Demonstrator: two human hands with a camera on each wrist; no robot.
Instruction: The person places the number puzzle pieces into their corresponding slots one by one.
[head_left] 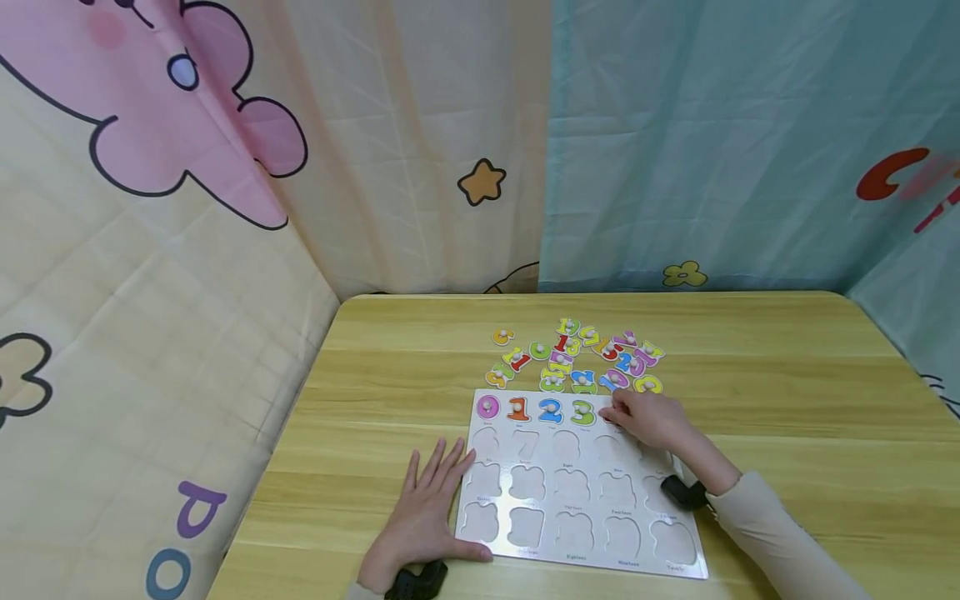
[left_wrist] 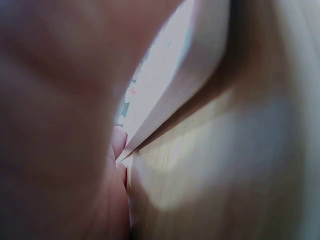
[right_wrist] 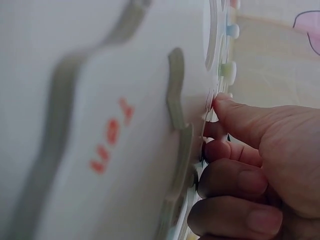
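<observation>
A white number puzzle board lies on the table with rows of cut-out slots. Its top row holds a pink 0, an orange 1, a blue 2 and a green 3. My right hand is at the top row just right of the 3, thumb and fingertips pinching a mostly hidden red puzzle piece. In the right wrist view the thumb meets the board's surface. My left hand lies with fingers spread along the board's left edge, its thumb at the lower corner.
Beyond the board's far edge lies a loose cluster of colourful knobbed number pieces, with an orange one a little apart at the left. The wooden table meets printed curtains at the back and sides.
</observation>
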